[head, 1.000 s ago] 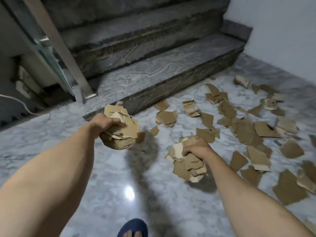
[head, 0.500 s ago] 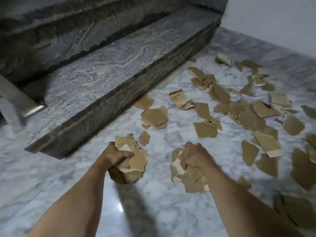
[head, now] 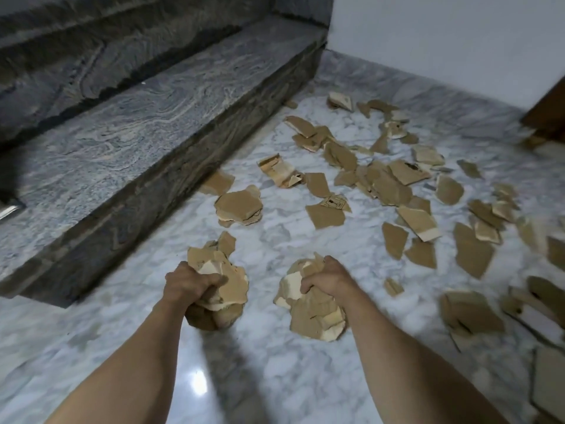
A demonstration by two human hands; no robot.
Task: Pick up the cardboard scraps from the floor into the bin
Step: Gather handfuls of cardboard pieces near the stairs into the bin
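My left hand (head: 189,284) grips a thick wad of brown cardboard scraps (head: 227,278), held above the marble floor. A second wad of cardboard scraps (head: 315,313) hangs from my right hand (head: 328,278), a little to the right. Many loose cardboard scraps (head: 388,185) lie scattered over the floor ahead and to the right. One small stack of scraps (head: 240,206) sits close to the step. No bin is in view.
A dark grey stone step (head: 146,117) runs along the left, with a second step above it. A white wall (head: 443,38) closes the far side. A dark wooden edge (head: 547,111) shows at the right. Bare white marble floor (head: 269,377) lies beneath my arms.
My view has swung right and closer to the scattered scraps; the railing at left has left the frame. Both hands still grip their wads, now nearer together.
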